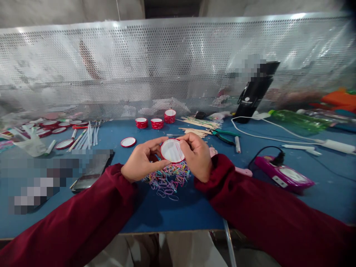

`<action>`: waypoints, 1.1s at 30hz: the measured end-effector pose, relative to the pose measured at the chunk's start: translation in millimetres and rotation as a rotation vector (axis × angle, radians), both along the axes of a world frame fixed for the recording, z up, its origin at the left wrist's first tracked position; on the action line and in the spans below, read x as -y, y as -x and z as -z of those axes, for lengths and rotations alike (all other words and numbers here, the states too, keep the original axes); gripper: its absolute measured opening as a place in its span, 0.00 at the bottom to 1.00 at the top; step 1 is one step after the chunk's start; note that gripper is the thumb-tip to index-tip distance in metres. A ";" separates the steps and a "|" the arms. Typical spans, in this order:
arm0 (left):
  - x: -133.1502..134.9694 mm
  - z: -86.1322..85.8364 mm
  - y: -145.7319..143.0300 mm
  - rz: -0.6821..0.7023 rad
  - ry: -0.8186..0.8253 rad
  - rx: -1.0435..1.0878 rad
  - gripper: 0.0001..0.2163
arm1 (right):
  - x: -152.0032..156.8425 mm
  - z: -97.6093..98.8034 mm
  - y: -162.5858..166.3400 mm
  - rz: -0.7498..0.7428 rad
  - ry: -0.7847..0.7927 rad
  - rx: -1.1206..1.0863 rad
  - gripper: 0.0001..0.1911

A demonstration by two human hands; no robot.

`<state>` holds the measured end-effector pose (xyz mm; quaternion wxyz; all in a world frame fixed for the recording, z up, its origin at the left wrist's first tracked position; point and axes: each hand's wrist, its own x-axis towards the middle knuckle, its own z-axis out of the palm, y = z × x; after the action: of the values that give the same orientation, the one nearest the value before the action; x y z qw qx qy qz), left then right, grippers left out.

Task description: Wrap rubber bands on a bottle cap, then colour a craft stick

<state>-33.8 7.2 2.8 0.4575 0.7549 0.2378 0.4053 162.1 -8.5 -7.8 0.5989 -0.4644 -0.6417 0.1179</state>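
A round white disc with a red rim (170, 150) is held up over the table, its white face towards me. My left hand (144, 157) grips its left edge, thumb along the bottom and fingers behind. At the right edge, my right hand (196, 155) has its thumb pressed on the face near the rim, with the fingers curled. Below both hands lies a loose pile of coloured rubber bands (168, 181). Another red-rimmed disc (128, 142) rests flat to the left of my left hand. Short red stacks with white tops (157, 123) stand farther back.
On the left are a phone (93, 172), translucent sticks (86, 137) and a plastic cup (30, 142). Wooden sticks (194, 131) and green-handled pliers (224, 136) lie behind my right hand. A purple power strip (283, 174), white cable (267, 140) and black umbrella-like item (254, 94) are at right.
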 end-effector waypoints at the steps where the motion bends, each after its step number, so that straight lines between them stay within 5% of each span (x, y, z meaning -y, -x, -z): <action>1: 0.4 0.3 -0.2 -0.004 0.000 0.002 0.34 | 1.1 -0.9 0.6 0.007 -0.008 0.004 0.07; 27: -1.6 1.9 -2.3 0.031 0.081 0.111 0.34 | 5.4 -2.7 3.4 0.071 -0.113 0.100 0.06; 33: -6.7 -0.2 0.1 -0.132 0.186 0.147 0.19 | 7.8 -1.7 2.6 -0.028 -0.101 0.090 0.09</action>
<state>-33.9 13.9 3.0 0.5142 0.6602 0.2895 0.4647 159.5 -16.2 -6.2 0.5903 -0.4295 -0.6796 0.0724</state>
